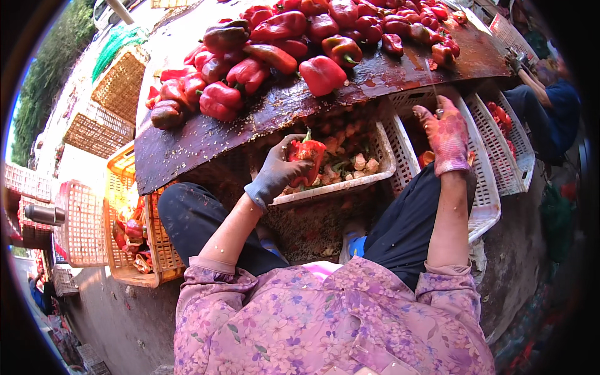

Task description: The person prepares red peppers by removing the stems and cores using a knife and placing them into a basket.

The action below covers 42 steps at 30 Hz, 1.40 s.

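My left hand (281, 168), in a grey-blue knit glove, grips a cut red bell pepper (315, 154). Its opened side shows pale seeds, and a green stem sticks up at the top. Below that hand, a white plastic crate (328, 190) holds pepper cores, stems and seeds. My right hand (445, 133), in a stained pink glove, is raised over another white crate (473, 187) with red pepper pieces inside. A thin knife (432, 77) appears to point up from between its thumb and fingers; the handle is mostly hidden.
Whole red peppers (281, 51) are heaped on a wet, seed-strewn table (201, 145). An orange crate (154, 253) with pepper pieces stands at left, near stacked crates (101, 126). Another white crate (506, 145) and a seated co-worker (553, 108) are at right.
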Each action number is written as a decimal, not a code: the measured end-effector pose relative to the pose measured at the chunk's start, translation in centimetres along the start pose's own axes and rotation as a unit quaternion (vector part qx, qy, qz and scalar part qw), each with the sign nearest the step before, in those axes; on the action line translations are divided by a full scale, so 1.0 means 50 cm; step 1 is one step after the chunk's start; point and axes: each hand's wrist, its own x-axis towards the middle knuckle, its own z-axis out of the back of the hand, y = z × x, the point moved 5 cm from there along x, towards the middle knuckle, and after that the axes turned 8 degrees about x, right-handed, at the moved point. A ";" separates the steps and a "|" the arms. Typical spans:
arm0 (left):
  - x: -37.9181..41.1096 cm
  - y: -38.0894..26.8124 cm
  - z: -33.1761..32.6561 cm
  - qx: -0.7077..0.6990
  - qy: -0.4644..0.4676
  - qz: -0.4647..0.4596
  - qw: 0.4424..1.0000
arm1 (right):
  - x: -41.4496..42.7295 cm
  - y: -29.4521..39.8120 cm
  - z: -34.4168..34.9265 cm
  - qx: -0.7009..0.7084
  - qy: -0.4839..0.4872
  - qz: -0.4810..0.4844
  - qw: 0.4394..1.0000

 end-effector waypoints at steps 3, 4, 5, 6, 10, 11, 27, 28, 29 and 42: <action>-0.008 -0.036 -0.009 0.063 -0.033 -0.084 0.994 | -0.085 0.114 -0.090 0.334 0.302 -0.025 0.893; -0.018 -0.056 -0.016 0.077 -0.037 -0.102 0.991 | -0.111 0.138 -0.112 0.341 0.322 0.097 0.878; -0.026 -0.067 -0.020 0.090 -0.043 -0.117 0.988 | -0.138 0.166 -0.123 0.341 0.317 0.186 0.865; -0.028 -0.067 -0.021 0.120 -0.050 -0.132 0.983 | -0.155 0.185 -0.135 0.346 0.334 0.199 0.854; -0.035 -0.052 -0.019 0.074 -0.056 -0.117 0.989 | -0.181 0.202 -0.181 0.339 0.284 0.261 0.858; -0.033 -0.044 -0.016 0.065 -0.066 -0.114 0.989 | -0.181 0.200 -0.193 0.339 0.278 0.258 0.861; -0.013 0.057 -0.046 -0.262 -0.166 0.095 0.946 | -0.174 0.183 -0.289 0.316 0.270 0.190 0.889; -0.013 0.061 -0.050 -0.288 -0.152 0.101 0.940 | -0.175 0.183 -0.290 0.315 0.281 0.174 0.890; -0.013 0.064 -0.056 -0.313 -0.138 0.108 0.933 | -0.176 0.182 -0.293 0.313 0.292 0.157 0.890; 0.021 0.149 -0.071 -0.526 -0.017 0.118 0.842 | -0.184 0.155 -0.338 0.319 0.316 0.072 0.891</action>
